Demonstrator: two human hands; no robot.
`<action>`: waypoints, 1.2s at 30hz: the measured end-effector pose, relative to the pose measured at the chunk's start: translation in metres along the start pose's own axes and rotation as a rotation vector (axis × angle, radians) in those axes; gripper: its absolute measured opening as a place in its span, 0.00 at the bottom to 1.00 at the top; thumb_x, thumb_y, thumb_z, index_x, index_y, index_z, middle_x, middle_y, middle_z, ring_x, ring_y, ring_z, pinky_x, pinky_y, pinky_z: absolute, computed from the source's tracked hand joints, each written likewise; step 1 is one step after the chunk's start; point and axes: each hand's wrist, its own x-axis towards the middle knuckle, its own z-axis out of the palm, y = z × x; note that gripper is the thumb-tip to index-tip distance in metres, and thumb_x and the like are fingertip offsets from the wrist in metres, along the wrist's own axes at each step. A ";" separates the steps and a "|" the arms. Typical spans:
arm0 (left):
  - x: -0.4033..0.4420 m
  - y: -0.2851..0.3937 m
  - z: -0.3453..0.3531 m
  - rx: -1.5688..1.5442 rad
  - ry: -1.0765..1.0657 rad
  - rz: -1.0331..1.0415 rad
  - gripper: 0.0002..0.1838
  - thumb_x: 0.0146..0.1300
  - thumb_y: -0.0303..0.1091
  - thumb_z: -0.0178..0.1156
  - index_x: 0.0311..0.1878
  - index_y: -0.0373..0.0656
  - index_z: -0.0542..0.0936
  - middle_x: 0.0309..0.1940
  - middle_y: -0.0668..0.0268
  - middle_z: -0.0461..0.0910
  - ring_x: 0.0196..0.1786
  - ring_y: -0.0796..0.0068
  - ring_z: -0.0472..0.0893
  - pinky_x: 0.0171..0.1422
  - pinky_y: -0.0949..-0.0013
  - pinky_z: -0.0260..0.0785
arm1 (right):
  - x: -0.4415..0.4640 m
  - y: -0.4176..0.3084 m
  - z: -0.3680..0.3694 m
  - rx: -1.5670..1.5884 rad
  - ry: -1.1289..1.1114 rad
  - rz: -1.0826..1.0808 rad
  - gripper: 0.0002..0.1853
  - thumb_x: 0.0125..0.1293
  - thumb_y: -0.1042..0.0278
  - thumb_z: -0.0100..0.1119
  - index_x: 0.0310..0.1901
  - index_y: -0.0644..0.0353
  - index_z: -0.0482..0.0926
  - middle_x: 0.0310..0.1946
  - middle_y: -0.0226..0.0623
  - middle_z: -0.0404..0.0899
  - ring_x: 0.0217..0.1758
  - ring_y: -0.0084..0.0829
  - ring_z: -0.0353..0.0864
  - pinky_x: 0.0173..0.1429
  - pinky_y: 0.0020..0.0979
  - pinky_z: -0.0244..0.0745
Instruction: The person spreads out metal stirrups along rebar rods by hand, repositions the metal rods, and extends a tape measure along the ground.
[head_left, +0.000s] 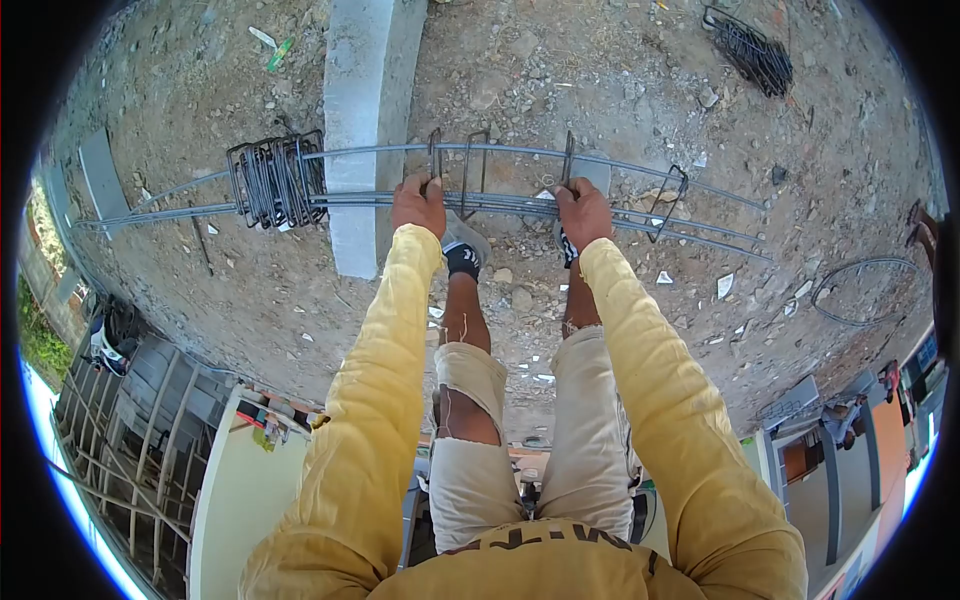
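Long steel rebars (370, 150) run crosswise in front of me, with wire stirrups threaded around them. My left hand (418, 205) is closed on one rectangular stirrup (434, 155), at the near bars. Farther right, my right hand (584, 212) has its fingers wrapped on another stirrup (569, 150). Between my hands a third stirrup (477, 150) leans on the bars. To the right of my right hand, a tilted stirrup (668, 200) hangs around the rebars. A packed bundle of stirrups (275, 182) encloses the bars on the left.
A concrete beam (355, 100) passes beneath the rebars on the left. Another pile of stirrups (752, 55) lies at the far right, and a coil of wire (865, 290) nearer right. Broken tile bits and stones litter the dirt ground (600, 90). A person's foot (922, 225) shows at the right edge.
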 end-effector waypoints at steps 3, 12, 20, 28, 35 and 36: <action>0.004 -0.006 -0.010 0.004 -0.011 -0.054 0.17 0.60 0.42 0.56 0.44 0.37 0.80 0.40 0.49 0.80 0.46 0.51 0.79 0.53 0.60 0.69 | 0.003 0.010 0.000 0.000 0.025 0.019 0.13 0.59 0.62 0.56 0.36 0.66 0.78 0.32 0.58 0.79 0.39 0.57 0.78 0.44 0.46 0.72; 0.028 -0.034 -0.041 0.043 0.045 -0.048 0.13 0.60 0.40 0.55 0.41 0.42 0.81 0.40 0.50 0.80 0.45 0.49 0.78 0.52 0.55 0.69 | -0.005 0.057 -0.031 -0.072 0.134 0.098 0.12 0.59 0.64 0.56 0.37 0.65 0.78 0.31 0.53 0.80 0.36 0.51 0.80 0.43 0.43 0.72; 0.027 -0.050 -0.040 -0.034 0.080 -0.031 0.14 0.60 0.40 0.56 0.44 0.43 0.81 0.40 0.50 0.80 0.45 0.49 0.78 0.52 0.56 0.70 | -0.035 -0.005 0.009 0.057 0.128 0.020 0.16 0.58 0.61 0.60 0.42 0.64 0.78 0.31 0.48 0.81 0.36 0.44 0.81 0.44 0.38 0.74; 0.024 -0.047 -0.055 -0.168 0.021 -0.065 0.16 0.58 0.38 0.59 0.46 0.40 0.80 0.41 0.54 0.80 0.45 0.56 0.79 0.52 0.61 0.70 | -0.022 -0.085 0.106 -0.105 -0.114 -0.083 0.21 0.60 0.53 0.54 0.41 0.67 0.77 0.37 0.56 0.80 0.43 0.53 0.80 0.49 0.45 0.73; -0.039 -0.115 -0.094 -0.362 -0.051 -0.111 0.18 0.58 0.35 0.61 0.50 0.37 0.78 0.39 0.60 0.80 0.44 0.70 0.77 0.50 0.68 0.70 | -0.026 -0.072 0.100 -0.237 -0.035 0.010 0.16 0.61 0.57 0.52 0.39 0.64 0.77 0.37 0.57 0.79 0.43 0.55 0.78 0.49 0.47 0.71; -0.053 -0.135 -0.099 -0.355 -0.083 -0.183 0.18 0.58 0.35 0.61 0.50 0.37 0.78 0.38 0.60 0.80 0.44 0.70 0.77 0.50 0.68 0.70 | -0.029 -0.069 0.095 -0.240 -0.043 0.019 0.16 0.60 0.58 0.53 0.39 0.63 0.78 0.35 0.56 0.79 0.41 0.55 0.78 0.48 0.47 0.71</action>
